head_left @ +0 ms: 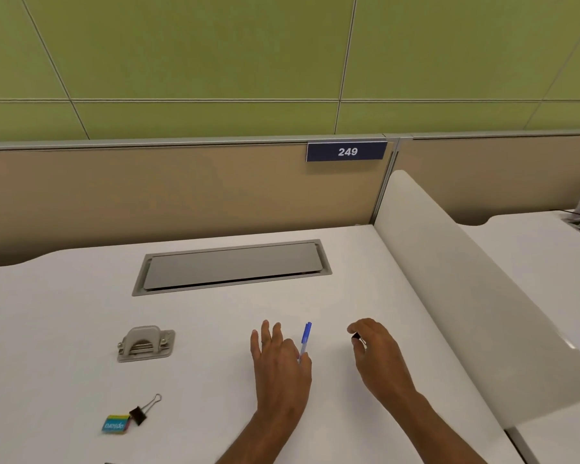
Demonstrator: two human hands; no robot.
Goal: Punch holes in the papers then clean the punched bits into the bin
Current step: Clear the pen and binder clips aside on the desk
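A grey metal hole punch [145, 343] stands on the white desk [215, 316], to the left of both hands. My left hand [279, 360] hovers palm down near the desk's middle, fingers spread. A blue capped pen [306, 338] is caught between its thumb and forefinger, pointing away from me. To its right, my right hand [379, 354] is curled, with a small black object [356, 336] pinched at its fingertips. I see no papers and no bin.
A black binder clip [141, 413] and a small colourful pad [115, 424] lie at the near left. A grey cable hatch [231, 267] is set into the desk further back. A white curved divider [466, 296] bounds the right side, a beige partition the back.
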